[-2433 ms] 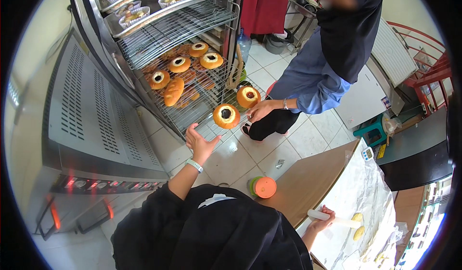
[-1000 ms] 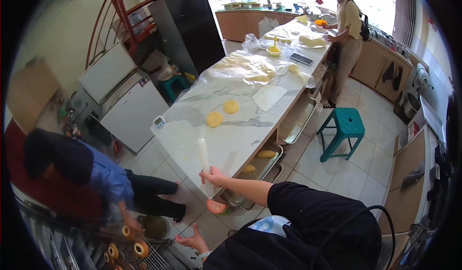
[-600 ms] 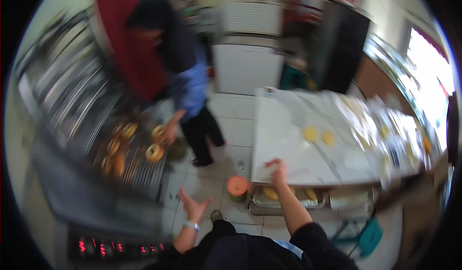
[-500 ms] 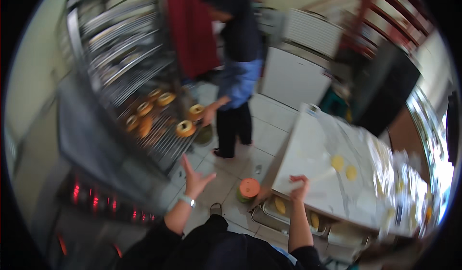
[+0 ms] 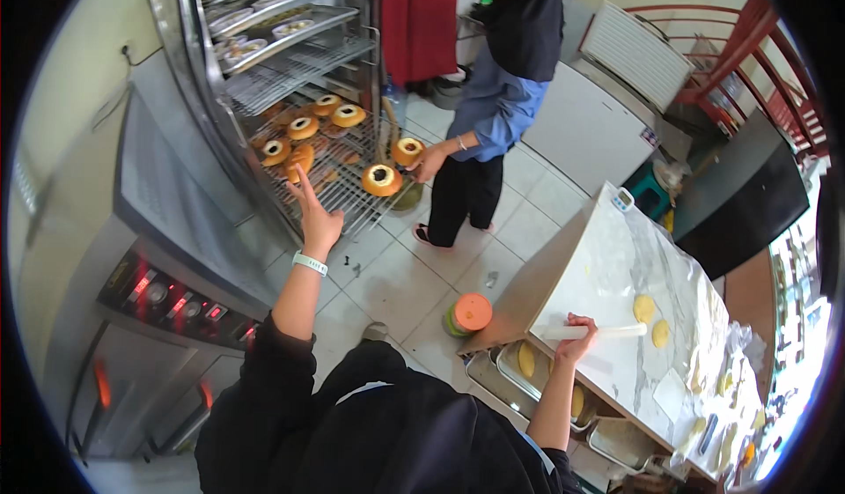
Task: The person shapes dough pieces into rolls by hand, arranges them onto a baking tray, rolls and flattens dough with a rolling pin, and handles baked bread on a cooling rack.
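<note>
My left hand (image 5: 319, 223), with a pale band on its wrist, reaches out toward the wire shelf (image 5: 348, 214) of a metal rack. Its fingers are stretched and hold nothing; a fingertip overlaps a golden bread roll (image 5: 300, 165) in view, and I cannot tell whether they touch. Round buns with dark centres (image 5: 302, 128) sit on that shelf, and a bun with a white-ringed centre (image 5: 381, 180) is near its front edge. Over the marble-patterned table, my right hand (image 5: 576, 340) is closed around a white rolling pin (image 5: 620, 330). Flat yellow dough pieces (image 5: 645, 308) lie beyond the pin.
A co-worker (image 5: 497, 98) stands by the rack, one hand beside a bun (image 5: 407, 150). An oven with red-lit controls (image 5: 172, 296) is at my left. A tub with an orange lid (image 5: 473, 312) stands on the floor. Trays (image 5: 519, 379) sit under the table's edge.
My view has swung, so the rack and table appear farther right. My left hand is now nearer the bread on the shelf. The rolling pin stays in my right hand.
</note>
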The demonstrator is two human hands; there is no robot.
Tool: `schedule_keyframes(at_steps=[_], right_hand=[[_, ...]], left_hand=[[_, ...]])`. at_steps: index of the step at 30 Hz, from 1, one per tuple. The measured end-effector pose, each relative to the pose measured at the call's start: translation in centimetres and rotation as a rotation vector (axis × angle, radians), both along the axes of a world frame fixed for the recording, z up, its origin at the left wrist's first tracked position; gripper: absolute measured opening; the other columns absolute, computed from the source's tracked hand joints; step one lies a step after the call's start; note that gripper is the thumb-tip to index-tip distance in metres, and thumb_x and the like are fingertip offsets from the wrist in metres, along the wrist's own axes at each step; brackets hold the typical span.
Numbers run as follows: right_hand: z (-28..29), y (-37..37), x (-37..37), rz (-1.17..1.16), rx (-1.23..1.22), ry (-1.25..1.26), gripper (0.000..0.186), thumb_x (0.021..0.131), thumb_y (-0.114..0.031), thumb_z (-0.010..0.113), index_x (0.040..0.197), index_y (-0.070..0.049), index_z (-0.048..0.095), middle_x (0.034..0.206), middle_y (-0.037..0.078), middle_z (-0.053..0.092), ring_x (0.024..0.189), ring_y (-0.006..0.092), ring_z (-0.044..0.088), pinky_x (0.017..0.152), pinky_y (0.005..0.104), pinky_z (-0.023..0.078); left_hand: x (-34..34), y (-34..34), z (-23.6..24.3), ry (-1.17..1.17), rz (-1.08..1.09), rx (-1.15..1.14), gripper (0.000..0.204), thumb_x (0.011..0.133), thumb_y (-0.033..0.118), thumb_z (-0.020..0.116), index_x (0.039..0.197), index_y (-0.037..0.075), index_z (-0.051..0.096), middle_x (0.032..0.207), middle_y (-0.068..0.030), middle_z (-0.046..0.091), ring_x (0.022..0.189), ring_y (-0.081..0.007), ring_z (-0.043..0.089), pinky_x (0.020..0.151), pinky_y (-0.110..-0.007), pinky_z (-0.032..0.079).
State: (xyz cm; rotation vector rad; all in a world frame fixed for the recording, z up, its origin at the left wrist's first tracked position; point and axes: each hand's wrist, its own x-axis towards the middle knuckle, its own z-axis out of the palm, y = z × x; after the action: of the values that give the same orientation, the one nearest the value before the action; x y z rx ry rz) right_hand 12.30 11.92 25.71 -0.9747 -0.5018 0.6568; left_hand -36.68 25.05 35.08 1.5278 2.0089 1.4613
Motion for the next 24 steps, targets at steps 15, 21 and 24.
schedule_keyframes(at_steps=[15, 21, 24], right_hand=[[0.3, -0.8, 0.5, -0.254, -0.008, 0.068, 0.024, 0.082, -0.024, 0.051, 0.072, -0.002, 0.055, 0.069, 0.011, 0.055, 0.077, 0.0269, 0.057, 0.086, 0.0415, 0.047], [-0.8, -0.6, 0.8, -0.295, -0.002, 0.041, 0.028, 0.087, -0.028, 0.051, 0.07, -0.006, 0.052, 0.07, 0.008, 0.054, 0.08, 0.0256, 0.056, 0.09, 0.0399, 0.044], [-0.1, 0.3, 0.0, -0.373, 0.011, 0.061, 0.023, 0.08, -0.02, 0.054, 0.064, -0.003, 0.053, 0.071, 0.009, 0.052, 0.074, 0.024, 0.055, 0.086, 0.0412, 0.048]], left_hand=[[2.0, 8.2, -7.2, 0.013, -0.162, -0.175, 0.12, 0.064, -0.006, 0.065, 0.146, 0.029, -0.015, 0.142, -0.042, -0.011, 0.113, -0.0529, 0.045, 0.076, -0.039, 0.051], [-1.3, 12.5, -8.0, -0.026, -0.052, -0.163, 0.125, 0.067, 0.004, 0.075, 0.144, 0.027, -0.021, 0.143, -0.0407, -0.004, 0.131, -0.0476, 0.028, 0.097, -0.042, 0.042], [-0.5, 12.8, -9.6, -0.156, -0.212, -0.094, 0.128, 0.066, 0.01, 0.079, 0.144, 0.022, -0.022, 0.144, -0.04, 0.002, 0.13, -0.0447, 0.032, 0.103, -0.042, 0.037]])
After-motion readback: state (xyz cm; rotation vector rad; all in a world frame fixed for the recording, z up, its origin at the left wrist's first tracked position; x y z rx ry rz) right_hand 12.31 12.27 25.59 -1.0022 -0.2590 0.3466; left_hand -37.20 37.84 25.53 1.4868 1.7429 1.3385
